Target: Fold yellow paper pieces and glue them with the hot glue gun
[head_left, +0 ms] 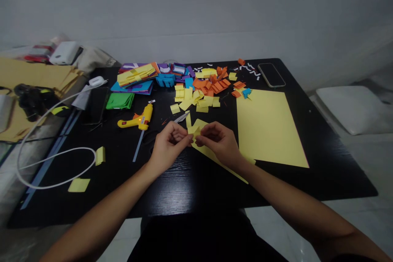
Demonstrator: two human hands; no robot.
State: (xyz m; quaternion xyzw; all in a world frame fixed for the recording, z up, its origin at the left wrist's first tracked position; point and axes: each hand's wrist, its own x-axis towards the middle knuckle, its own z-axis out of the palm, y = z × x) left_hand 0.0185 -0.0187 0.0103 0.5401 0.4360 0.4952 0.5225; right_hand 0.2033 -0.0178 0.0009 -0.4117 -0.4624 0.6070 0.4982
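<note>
My left hand (168,143) and my right hand (218,141) meet over the middle of the black table (184,188). Both pinch a small yellow paper piece (195,132) between their fingertips. Under my right hand lies a cut yellow paper strip (215,157). Scissors (181,118) lie just behind my hands. A heap of folded yellow (193,97) and orange paper pieces (215,85) sits further back.
A large yellow sheet (267,127) lies at right, a phone (271,75) behind it. A yellow glue gun (136,120) with a white cable (55,168) lies left. Stacks of coloured paper (135,80) and green paper (120,100) sit at the back left.
</note>
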